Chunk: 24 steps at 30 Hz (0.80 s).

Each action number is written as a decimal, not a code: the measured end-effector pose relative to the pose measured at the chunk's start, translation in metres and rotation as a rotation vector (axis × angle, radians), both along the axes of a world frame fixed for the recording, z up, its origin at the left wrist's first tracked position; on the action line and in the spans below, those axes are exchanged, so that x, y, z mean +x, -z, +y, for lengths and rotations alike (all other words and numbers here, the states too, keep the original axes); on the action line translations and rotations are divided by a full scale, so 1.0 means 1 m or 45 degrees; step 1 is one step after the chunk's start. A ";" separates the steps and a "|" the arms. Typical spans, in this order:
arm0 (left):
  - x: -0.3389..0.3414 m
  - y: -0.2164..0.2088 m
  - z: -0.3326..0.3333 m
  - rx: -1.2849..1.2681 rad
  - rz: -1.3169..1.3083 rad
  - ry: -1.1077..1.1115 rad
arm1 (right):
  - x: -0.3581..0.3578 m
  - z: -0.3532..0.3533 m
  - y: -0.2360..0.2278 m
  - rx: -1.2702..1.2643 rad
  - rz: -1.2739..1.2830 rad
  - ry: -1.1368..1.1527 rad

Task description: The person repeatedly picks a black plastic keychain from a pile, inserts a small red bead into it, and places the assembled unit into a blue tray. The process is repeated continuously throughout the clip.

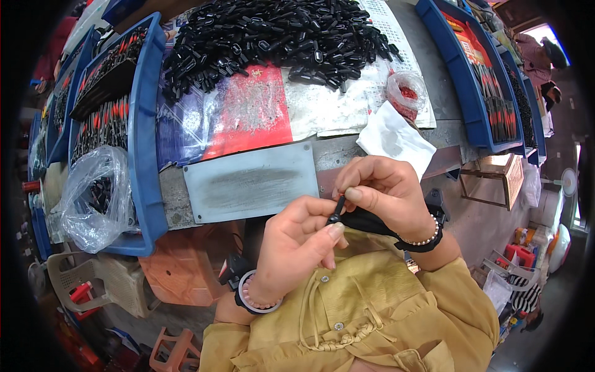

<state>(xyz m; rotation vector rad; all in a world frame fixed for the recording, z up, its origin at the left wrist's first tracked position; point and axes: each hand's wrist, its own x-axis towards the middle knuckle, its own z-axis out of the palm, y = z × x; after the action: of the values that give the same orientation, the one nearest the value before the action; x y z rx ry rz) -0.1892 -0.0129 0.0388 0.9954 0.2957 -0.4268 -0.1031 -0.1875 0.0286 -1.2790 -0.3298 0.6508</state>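
Above my lap, just off the table's front edge, my two hands meet over a slim black plastic piece (pixel 336 209). My left hand (pixel 299 239) is closed, pinching its lower, rounded end between thumb and fingers. The fingertips of my right hand (pixel 385 189) are pinched together at the upper end, where a tiny red bit shows; whether this is a separate part cannot be made out. Beyond lies a large heap of glossy black plastic pieces (pixel 273 43), some with an oval loop. Right of the heap, a transparent bag (pixel 406 93) holds small red bits.
A smudged pale plate (pixel 254 183) lies at the table's front edge. A white paper (pixel 396 139) overhangs near my right hand. Blue trays (pixel 145 124) of black-and-red pieces stand left, with a plastic bag (pixel 96 198); another blue tray (pixel 462 80) is right. A plastic chair (pixel 99 279) stands lower left.
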 end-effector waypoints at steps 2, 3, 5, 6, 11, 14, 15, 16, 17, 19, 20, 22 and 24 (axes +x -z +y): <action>-0.001 -0.001 -0.002 0.012 0.004 -0.040 | -0.001 -0.001 0.001 0.015 -0.080 -0.003; -0.002 -0.001 -0.002 0.011 0.006 -0.044 | -0.001 -0.002 0.002 -0.008 -0.117 -0.009; -0.003 0.000 -0.002 0.009 -0.002 -0.051 | -0.001 -0.003 0.004 -0.018 -0.180 -0.012; -0.003 0.000 -0.003 0.006 -0.010 -0.054 | -0.002 -0.003 0.004 -0.006 -0.206 -0.008; -0.010 0.003 -0.013 0.072 -0.180 -0.181 | -0.004 -0.001 0.004 -0.124 -0.488 0.044; -0.011 0.008 -0.013 0.215 -0.312 -0.109 | -0.008 -0.001 0.000 -0.203 -0.604 0.095; -0.013 0.010 -0.017 0.229 -0.314 -0.157 | -0.009 -0.001 -0.001 -0.205 -0.636 0.091; -0.014 0.011 -0.019 0.244 -0.318 -0.207 | -0.009 -0.001 -0.002 -0.220 -0.669 0.081; -0.015 0.013 -0.019 0.271 -0.346 -0.212 | -0.010 -0.001 -0.003 -0.245 -0.702 0.070; -0.016 0.018 -0.019 0.313 -0.415 -0.236 | -0.011 0.000 -0.002 -0.262 -0.743 0.080; -0.016 0.020 -0.019 0.341 -0.407 -0.229 | -0.012 0.001 -0.001 -0.276 -0.771 0.088; -0.016 0.024 -0.019 0.354 -0.413 -0.255 | -0.014 0.003 0.000 -0.309 -0.762 0.102; -0.016 0.027 -0.021 0.369 -0.411 -0.289 | -0.015 0.005 0.002 -0.329 -0.785 0.116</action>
<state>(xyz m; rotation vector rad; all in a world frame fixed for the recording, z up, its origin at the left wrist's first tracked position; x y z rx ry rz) -0.2051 -0.0344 0.0114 1.2792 0.1778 -0.0125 -0.1186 -0.1825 0.0267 -1.7220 -0.7030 0.2080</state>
